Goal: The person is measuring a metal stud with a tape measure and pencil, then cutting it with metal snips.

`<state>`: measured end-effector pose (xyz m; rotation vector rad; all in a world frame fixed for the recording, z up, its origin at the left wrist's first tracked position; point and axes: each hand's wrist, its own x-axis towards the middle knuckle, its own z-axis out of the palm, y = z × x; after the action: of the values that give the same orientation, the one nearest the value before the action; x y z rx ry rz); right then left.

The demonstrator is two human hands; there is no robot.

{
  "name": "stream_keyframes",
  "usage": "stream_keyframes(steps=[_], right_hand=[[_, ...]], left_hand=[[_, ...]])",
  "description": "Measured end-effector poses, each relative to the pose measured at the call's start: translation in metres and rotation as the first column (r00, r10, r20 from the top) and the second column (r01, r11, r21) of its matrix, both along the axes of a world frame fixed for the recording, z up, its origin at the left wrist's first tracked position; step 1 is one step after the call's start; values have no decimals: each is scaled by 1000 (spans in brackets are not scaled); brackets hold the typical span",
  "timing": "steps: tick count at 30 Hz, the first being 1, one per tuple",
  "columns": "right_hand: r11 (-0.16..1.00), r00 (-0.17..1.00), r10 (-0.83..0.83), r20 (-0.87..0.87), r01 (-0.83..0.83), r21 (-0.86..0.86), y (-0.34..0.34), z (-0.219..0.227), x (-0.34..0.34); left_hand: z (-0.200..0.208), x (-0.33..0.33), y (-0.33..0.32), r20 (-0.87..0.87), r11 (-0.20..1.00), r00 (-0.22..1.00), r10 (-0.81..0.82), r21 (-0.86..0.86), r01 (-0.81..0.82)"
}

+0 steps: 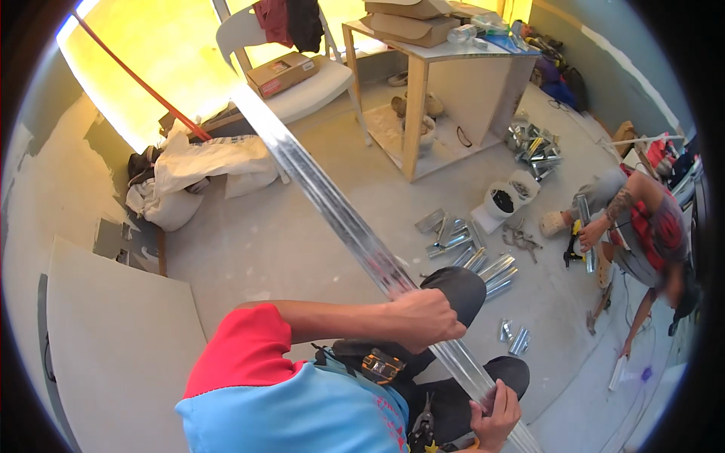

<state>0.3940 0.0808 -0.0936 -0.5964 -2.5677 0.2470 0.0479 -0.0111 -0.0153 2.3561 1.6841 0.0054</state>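
Note:
A long, shiny metal channel (325, 192) slants from the upper left down to the lower right across my lap. My left hand (423, 321) is closed in a fist over the channel near my knee. Lower along it, my right hand (496, 417) pinches its edge between thumb and fingers. The channel's lower end runs out of the picture. At my waist hang an orange and black tape measure (381, 366) and a pair of dark-handled snips (424, 419).
Cut metal pieces (483, 264) lie on the floor beyond my knees, near white buckets (502, 200). At right a co-worker (657, 219) crouches holding a metal piece; a hammer (600, 309) lies nearby. A white chair (310, 90) and wooden table (415, 113) stand ahead, a pale panel (113, 332) leans left.

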Motion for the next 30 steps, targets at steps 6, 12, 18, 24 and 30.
stream_keyframes(steps=[6, 12, 18, 24, 30], right_hand=[[977, 980, -200, -18, 200, 73, -30, 7, 27], [988, 989, -150, -1, 149, -44, -16, 1, -12], [992, 991, -126, -54, 125, -18, 3, -20, -60], [988, 991, -125, -54, 119, -103, 1, -30, -89], [987, 957, -142, -252, 117, -112, 3, -18, -91]], left_hand=[[-24, 26, 31, 60, 976, 983, -173, 144, 163], [-39, -15, 37, 14, 994, 996, -84, 66, 83], [-44, -51, 58, -95, 995, 995, 16, 95, -7], [-58, -81, 48, -75, 976, 993, 88, 205, -71], [-61, -97, 42, -124, 978, 979, 163, 151, -144]])
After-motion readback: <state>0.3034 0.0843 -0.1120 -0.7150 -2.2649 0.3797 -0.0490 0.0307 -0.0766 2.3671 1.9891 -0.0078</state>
